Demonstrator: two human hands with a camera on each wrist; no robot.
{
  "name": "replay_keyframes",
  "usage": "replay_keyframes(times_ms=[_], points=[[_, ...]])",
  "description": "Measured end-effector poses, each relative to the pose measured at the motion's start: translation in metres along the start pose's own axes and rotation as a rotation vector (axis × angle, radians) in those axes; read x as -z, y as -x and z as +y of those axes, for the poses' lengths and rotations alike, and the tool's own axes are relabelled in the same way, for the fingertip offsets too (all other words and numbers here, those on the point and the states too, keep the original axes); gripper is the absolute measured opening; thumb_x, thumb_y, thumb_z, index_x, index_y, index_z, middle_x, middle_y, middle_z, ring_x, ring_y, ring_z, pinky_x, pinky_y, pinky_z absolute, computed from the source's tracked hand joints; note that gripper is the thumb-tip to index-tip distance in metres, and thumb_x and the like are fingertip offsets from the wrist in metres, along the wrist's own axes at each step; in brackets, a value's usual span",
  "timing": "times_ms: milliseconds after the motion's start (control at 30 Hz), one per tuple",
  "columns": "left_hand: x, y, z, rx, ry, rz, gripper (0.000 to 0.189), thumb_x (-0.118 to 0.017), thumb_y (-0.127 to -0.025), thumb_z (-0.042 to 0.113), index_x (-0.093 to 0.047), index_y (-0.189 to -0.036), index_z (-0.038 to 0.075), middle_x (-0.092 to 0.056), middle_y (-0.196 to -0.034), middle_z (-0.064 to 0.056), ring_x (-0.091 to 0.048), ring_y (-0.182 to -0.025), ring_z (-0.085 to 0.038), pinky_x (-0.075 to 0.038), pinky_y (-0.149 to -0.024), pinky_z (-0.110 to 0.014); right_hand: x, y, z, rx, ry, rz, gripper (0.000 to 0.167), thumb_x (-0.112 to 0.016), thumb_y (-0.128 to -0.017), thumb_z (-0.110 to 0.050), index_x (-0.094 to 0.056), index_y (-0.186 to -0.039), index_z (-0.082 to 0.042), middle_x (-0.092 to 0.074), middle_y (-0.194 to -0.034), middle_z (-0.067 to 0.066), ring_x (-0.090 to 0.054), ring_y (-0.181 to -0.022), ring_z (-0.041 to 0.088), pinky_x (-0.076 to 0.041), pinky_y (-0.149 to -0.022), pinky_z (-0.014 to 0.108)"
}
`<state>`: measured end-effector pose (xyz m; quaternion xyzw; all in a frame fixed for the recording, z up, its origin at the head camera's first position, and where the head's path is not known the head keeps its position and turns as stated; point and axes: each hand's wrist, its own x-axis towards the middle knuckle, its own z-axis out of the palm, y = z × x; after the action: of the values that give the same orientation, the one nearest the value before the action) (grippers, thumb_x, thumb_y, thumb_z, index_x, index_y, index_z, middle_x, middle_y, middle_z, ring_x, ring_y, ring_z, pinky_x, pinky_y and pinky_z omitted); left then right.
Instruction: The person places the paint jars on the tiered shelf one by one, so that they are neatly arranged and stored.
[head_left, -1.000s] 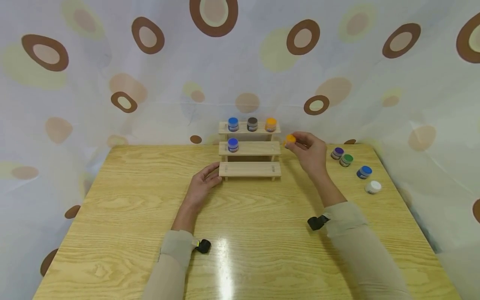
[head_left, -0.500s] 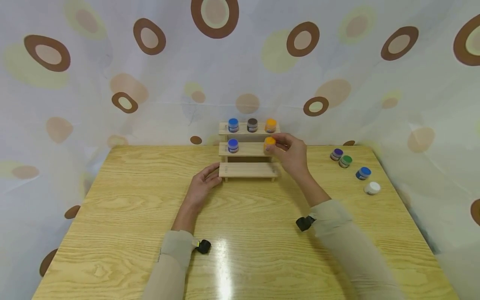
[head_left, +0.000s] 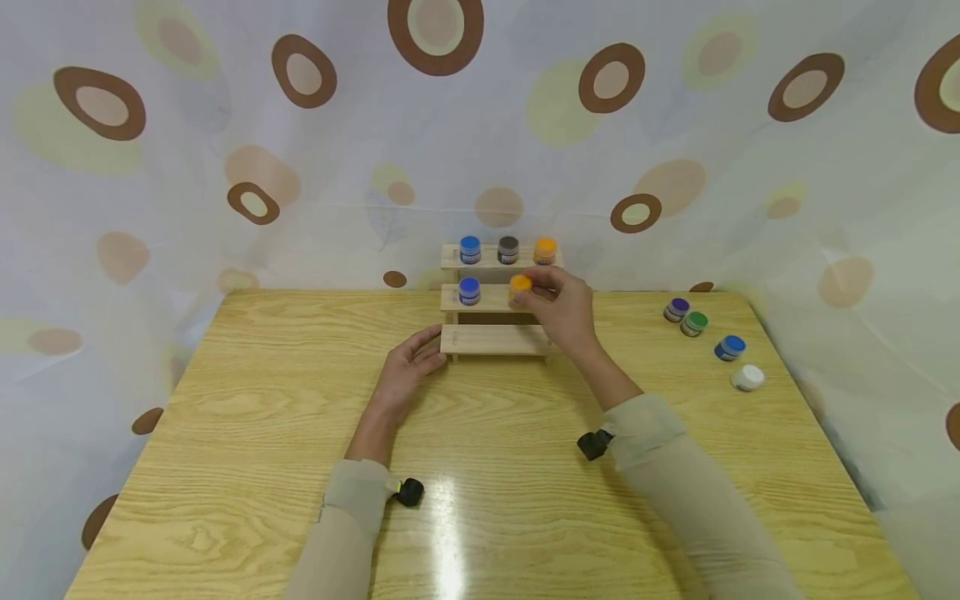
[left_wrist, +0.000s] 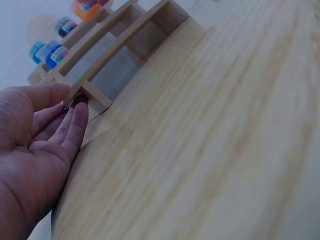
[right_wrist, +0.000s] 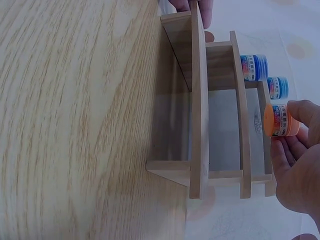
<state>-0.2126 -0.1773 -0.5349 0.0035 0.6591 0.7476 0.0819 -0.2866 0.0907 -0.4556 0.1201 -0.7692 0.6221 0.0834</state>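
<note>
A three-step wooden display rack [head_left: 495, 338] stands against the back. My left hand [head_left: 405, 375] holds its lower left end; the left wrist view has the thumb against the board and the fingers beside the support. Between thumb and fingers, my right hand [head_left: 564, 312] pinches an orange paint jar [head_left: 520, 287] over the middle step. In the right wrist view a gap shows between this jar [right_wrist: 281, 120] and the middle board. A dark blue jar [head_left: 469, 291] sits at that step's left end. On the top step are a blue jar [head_left: 470, 250], a dark brown jar [head_left: 507, 250] and another orange jar [head_left: 545, 251].
Along the table's right side stand a purple jar [head_left: 677, 309], a green jar [head_left: 694, 323], a blue jar [head_left: 730, 347] and a white jar [head_left: 748, 377]. A patterned curtain [head_left: 337, 233] hangs behind the wooden table [head_left: 247, 467].
My right hand has carried the orange jar leftward, from beside the rack to over the middle step. The left hand has stayed at the rack's lower left end.
</note>
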Motion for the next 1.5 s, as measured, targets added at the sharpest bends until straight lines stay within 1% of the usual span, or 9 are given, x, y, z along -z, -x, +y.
replay_keyframes(times_ms=[300,600,900,1133,1267,1367,1500], points=[[-0.001,0.001,0.002,0.001,0.006,0.005,0.056,-0.065,-0.105,0.005,-0.049,-0.158,0.012,-0.052,-0.157,-0.01,-0.056,-0.14,-0.027,-0.053,-0.109,-0.033,-0.009,-0.001,0.003,-0.008,-0.009,0.005,0.036,-0.086,-0.089,-0.004,-0.073,-0.121,0.006,-0.073,-0.117,0.022,-0.073,-0.111,0.034,-0.06,-0.091,0.022],[-0.001,0.0,0.0,0.008,0.003,0.003,0.056,-0.065,-0.105,0.005,-0.049,-0.158,0.012,-0.051,-0.158,-0.01,-0.055,-0.141,-0.027,-0.052,-0.111,-0.035,-0.015,0.0,0.008,-0.02,0.008,0.007,0.036,-0.085,-0.09,-0.004,-0.072,-0.122,0.005,-0.073,-0.119,0.021,-0.073,-0.112,0.034,-0.061,-0.09,0.023],[-0.001,0.0,-0.001,0.012,-0.005,0.007,0.056,-0.065,-0.105,0.006,-0.05,-0.158,0.013,-0.05,-0.159,-0.009,-0.054,-0.141,-0.026,-0.052,-0.11,-0.033,-0.02,0.001,0.012,-0.007,0.01,0.015,0.036,-0.084,-0.091,-0.002,-0.071,-0.123,0.007,-0.072,-0.119,0.023,-0.072,-0.113,0.036,-0.061,-0.092,0.024],[-0.001,0.0,0.0,0.013,-0.001,0.019,0.055,-0.066,-0.105,0.005,-0.051,-0.157,0.013,-0.051,-0.158,-0.008,-0.055,-0.14,-0.026,-0.053,-0.109,-0.033,-0.023,-0.001,0.015,-0.002,-0.007,0.027,0.039,-0.083,-0.091,0.0,-0.069,-0.126,0.008,-0.071,-0.123,0.023,-0.07,-0.118,0.035,-0.06,-0.098,0.031],[0.0,-0.001,0.0,0.011,-0.005,0.02,0.055,-0.066,-0.105,0.006,-0.051,-0.157,0.014,-0.051,-0.157,-0.008,-0.056,-0.14,-0.025,-0.053,-0.108,-0.031,-0.022,0.002,0.015,-0.003,-0.014,0.035,0.041,-0.084,-0.09,-0.004,-0.069,-0.127,0.007,-0.07,-0.126,0.021,-0.069,-0.12,0.034,-0.059,-0.101,0.033],[0.0,-0.001,0.001,0.013,-0.008,0.023,0.054,-0.066,-0.105,0.006,-0.052,-0.157,0.014,-0.051,-0.158,-0.007,-0.056,-0.14,-0.025,-0.053,-0.108,-0.03,-0.017,0.006,0.016,-0.024,-0.011,0.044,0.043,-0.084,-0.091,-0.006,-0.069,-0.129,0.007,-0.07,-0.129,0.021,-0.068,-0.122,0.034,-0.058,-0.101,0.031],[0.0,0.0,0.001,0.009,-0.01,0.022,0.054,-0.066,-0.105,0.007,-0.051,-0.157,0.014,-0.05,-0.159,-0.007,-0.055,-0.14,-0.025,-0.052,-0.109,-0.031,-0.007,0.012,0.016,-0.063,-0.043,0.071,0.041,-0.081,-0.093,-0.002,-0.067,-0.13,0.01,-0.068,-0.13,0.024,-0.066,-0.123,0.036,-0.057,-0.102,0.029]])
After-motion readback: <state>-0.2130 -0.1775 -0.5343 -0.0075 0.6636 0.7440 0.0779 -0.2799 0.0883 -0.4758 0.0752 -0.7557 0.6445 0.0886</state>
